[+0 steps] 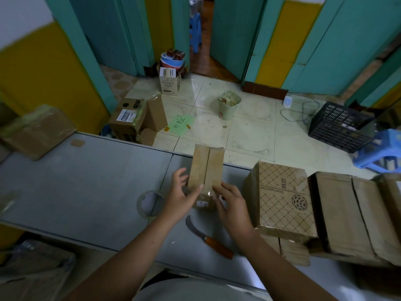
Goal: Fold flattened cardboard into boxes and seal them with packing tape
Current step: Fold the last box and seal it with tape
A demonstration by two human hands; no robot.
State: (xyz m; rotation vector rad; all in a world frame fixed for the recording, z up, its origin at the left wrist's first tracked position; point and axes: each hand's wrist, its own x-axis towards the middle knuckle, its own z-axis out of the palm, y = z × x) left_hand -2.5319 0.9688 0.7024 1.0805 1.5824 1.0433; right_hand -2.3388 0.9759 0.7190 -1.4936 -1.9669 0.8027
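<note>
A small brown cardboard box (206, 168) stands on the grey table (86, 183), its two top flaps meeting at a centre seam with clear tape across the near end. My left hand (180, 194) presses its left side with the thumb on top. My right hand (233, 203) lies on the near right corner, fingers pressing the tape down. A roll of clear packing tape (149, 203) lies flat just left of my left hand. A curved knife with an orange handle (208, 237) lies on the table between my forearms.
A patterned cardboard box (284, 198) and a stack of flattened cardboard (351, 216) sit to the right. Another taped box (36, 131) rests at the table's far left. On the floor beyond are boxes, a pale bin (229, 105), a black crate (340, 124) and a blue stool (382, 151).
</note>
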